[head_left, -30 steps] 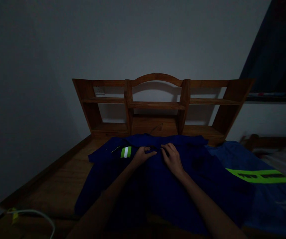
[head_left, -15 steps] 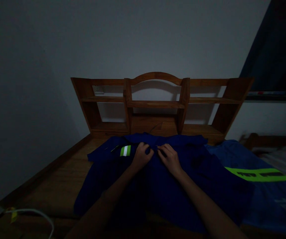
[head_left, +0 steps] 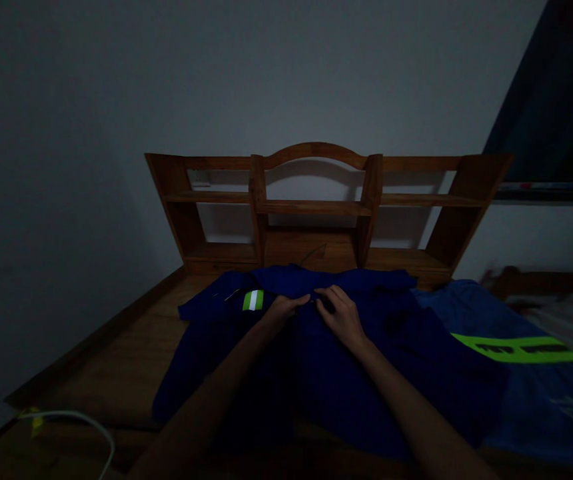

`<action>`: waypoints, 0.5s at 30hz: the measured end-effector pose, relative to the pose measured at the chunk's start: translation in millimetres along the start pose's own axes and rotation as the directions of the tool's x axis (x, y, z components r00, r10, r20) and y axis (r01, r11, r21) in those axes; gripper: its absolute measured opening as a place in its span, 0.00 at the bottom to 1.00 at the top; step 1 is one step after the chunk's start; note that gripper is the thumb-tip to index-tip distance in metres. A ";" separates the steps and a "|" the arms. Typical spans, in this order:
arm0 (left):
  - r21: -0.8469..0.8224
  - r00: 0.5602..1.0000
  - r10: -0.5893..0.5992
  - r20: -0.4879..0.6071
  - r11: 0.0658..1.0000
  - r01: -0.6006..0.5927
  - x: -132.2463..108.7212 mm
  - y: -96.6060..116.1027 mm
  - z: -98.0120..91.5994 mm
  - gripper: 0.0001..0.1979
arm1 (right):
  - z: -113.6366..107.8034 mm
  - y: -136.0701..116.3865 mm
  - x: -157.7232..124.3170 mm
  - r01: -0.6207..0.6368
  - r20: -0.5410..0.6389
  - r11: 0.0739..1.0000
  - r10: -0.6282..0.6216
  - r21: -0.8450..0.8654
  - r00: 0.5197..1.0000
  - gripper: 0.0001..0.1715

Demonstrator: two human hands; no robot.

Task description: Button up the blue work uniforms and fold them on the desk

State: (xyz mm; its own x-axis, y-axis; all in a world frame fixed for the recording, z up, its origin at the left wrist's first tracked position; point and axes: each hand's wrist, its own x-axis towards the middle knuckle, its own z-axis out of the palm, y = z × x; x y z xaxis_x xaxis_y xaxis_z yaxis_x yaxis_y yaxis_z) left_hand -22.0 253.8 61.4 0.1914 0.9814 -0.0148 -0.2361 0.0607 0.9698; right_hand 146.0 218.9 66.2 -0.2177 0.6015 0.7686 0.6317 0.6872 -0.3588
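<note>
A dark blue garment (head_left: 336, 387) lies spread over a wooden surface, with a green and silver reflective strip (head_left: 253, 301) on its left part. At the garment's upper middle, my left hand (head_left: 282, 311) is closed on the cloth, its thumb stretched toward the right. Close beside it, my right hand (head_left: 339, 315) has thumb and forefinger bent toward each other at the same part of the garment. Something tiny and pale shows between the two hands, too small to make out.
Behind the garment stands a wooden shelf unit (head_left: 311, 208) against the wall. To the right lies a lighter blue cloth (head_left: 541, 400) with a yellow-green band. A pale cable (head_left: 84, 418) curves at the lower left of the wooden surface (head_left: 126, 353).
My left hand has turned and lowered slightly, its thumb now extended and its fingers tucked lower. My right hand has barely moved. The view has shifted a little.
</note>
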 end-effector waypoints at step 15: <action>-0.093 0.988 -0.121 0.100 0.987 0.131 -1.8 2.7 -4.8 0.13 | -5.6 -6.6 0.5 -0.022 0.036 0.998 0.020 0.057 0.999 0.19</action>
State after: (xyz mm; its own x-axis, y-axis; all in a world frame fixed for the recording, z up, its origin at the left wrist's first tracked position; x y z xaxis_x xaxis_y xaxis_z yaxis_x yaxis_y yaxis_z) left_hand -27.6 253.0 62.9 0.3132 0.9435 -0.1080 -0.2970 0.2053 0.9326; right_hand 145.8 212.4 71.9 -0.2311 0.6296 0.7418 0.5927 0.6957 -0.4058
